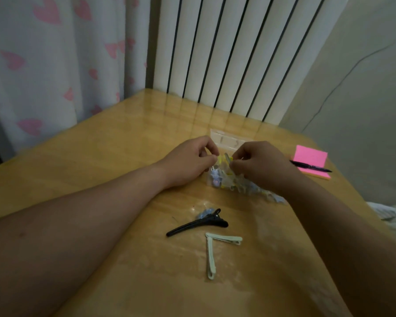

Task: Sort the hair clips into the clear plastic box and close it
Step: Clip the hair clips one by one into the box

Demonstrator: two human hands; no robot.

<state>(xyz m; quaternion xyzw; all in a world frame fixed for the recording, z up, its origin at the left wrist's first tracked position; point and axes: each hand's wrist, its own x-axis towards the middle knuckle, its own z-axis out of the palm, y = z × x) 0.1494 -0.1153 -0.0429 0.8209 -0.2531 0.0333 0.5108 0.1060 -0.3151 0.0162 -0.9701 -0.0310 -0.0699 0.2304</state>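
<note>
Wooden worktop (128, 143), head view, dim and soft. Clear plastic box (229, 140) sits mid-worktop toward the far edge, lid open and lying flat behind it. The box body is mostly hidden by the hands. Small hair clips (216, 177) in blue, yellow and clear are piled in it, and some show by the right wrist; I cannot tell if those are in or out of the box.

Left hand (189, 162) has its fingers curled, thumb and fingertips pinching a yellow clip (223, 159) just over the box. Right hand (262, 167) is also curled and pinches the same yellow clip from the other side. Both forearms stretch over the worktop.

Loose near the front edge:
- a black alligator clip (196, 223), long and lying diagonal
- a small blue clip (204, 213) touching the black clip's far end
- two pale green clips (210, 257) laid in a V, meeting at one end

Right edge: a pink sticky note pad (311, 156) with a black pen (311, 167) lying across it. Any print on the pen is too small to read.

Behind the far edge are a white radiator (238, 49) and a white curtain with pink hearts (46, 56).
</note>
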